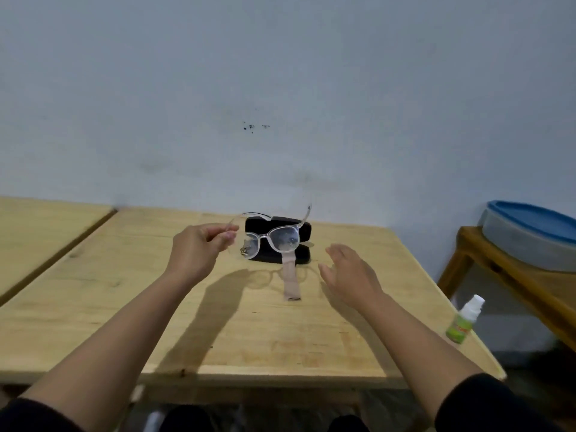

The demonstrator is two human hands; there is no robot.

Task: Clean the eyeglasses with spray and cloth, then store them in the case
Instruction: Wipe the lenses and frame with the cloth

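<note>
Your left hand (199, 244) pinches the tip of one temple arm of the eyeglasses (270, 236) between thumb and fingertips, holding them up in the air above the bench (237, 332), just in front of the black case (278, 241). The frame is clear plastic with large rounded-square lenses, both arms unfolded; the far arm sticks up and back toward the wall. The lens on your right looks smeared or misted, and the other lens shows a small dark, brownish patch low down that you cannot make out. Your right hand (349, 272) hovers open near the bench with fingers loosely spread, holding nothing, just right of the case

A beige strip of cloth (290, 279) lies on the bench, running from under the case toward you; its far end is hidden behind the glasses and case. The case stands open, though the glasses cover much of it. The spray bottle (464, 319), white cap and green label, stands tilted at the bench's right edge, blurred, its print unreadable. Your sleeves are cut off by the bottom edge
</note>
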